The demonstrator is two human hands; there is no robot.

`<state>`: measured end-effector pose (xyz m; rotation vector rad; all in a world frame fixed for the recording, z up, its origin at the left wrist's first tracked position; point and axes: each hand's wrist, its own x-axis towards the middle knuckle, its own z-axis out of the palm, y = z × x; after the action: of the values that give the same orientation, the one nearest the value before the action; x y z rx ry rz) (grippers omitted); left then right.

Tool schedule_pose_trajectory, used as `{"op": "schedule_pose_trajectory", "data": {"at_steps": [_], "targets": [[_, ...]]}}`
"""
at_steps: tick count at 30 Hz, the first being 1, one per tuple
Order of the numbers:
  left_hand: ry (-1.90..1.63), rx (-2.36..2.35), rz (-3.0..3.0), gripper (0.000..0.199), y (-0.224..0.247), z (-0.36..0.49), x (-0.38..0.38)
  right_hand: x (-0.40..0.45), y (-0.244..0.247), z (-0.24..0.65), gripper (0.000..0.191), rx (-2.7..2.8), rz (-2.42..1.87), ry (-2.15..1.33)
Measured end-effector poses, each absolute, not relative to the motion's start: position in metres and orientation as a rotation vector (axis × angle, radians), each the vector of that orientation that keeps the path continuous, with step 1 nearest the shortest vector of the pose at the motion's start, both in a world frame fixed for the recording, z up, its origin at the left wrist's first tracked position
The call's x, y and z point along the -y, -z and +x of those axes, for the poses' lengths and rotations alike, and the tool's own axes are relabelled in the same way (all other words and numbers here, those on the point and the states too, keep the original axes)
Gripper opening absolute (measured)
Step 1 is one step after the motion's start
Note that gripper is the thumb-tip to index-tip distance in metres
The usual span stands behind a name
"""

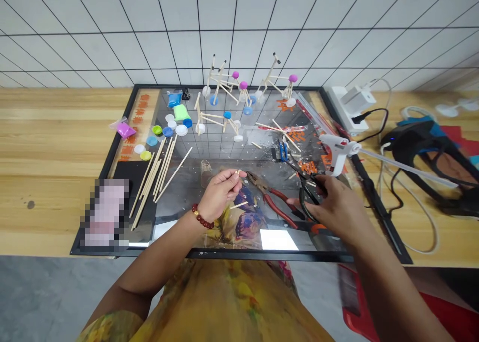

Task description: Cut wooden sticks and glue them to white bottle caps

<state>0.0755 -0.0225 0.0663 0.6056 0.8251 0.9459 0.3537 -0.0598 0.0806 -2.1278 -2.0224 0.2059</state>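
Near the middle of the glass-topped board, my left hand is closed in a pinch. Between its thumb and forefinger sits a short pale piece of wooden stick. To the right, my right hand has its fingers on the black handles of a pair of scissors, whose blades point away to the upper left. Red-handled pliers lie on the glass between the two hands. A short cut stick rests just below the left hand's fingertips. Beyond the scissors lie small blue-handled cutters.
Small stick bicycle models stand along the back. Long wooden sticks lie at left, near bottle caps and bagged clay. A white glue gun, power strip and cables are at right.
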Motion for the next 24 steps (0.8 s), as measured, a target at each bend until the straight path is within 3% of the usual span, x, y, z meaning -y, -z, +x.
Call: {"op": "schedule_pose_trajectory", "data": {"at_steps": [3,8,14,24], "targets": [[-0.934,-0.815,0.676,0.04,-0.066,0.076,0.024,0.055,-0.09,0.344,0.07,2.198,-1.938,-0.333],[-0.914,-0.78,0.783,0.049,-0.065,0.077,0.027,0.053,-0.093,0.316,0.065,2.405,-1.626,-0.519],[-0.934,-0.797,0.94,0.05,-0.064,0.078,0.029,0.053,-0.085,0.303,0.065,2.373,-1.627,-0.655],[-0.877,-0.797,1.047,0.054,-0.061,0.076,0.028,0.056,-0.084,0.3,0.03,2.319,-1.535,-0.922]]}}
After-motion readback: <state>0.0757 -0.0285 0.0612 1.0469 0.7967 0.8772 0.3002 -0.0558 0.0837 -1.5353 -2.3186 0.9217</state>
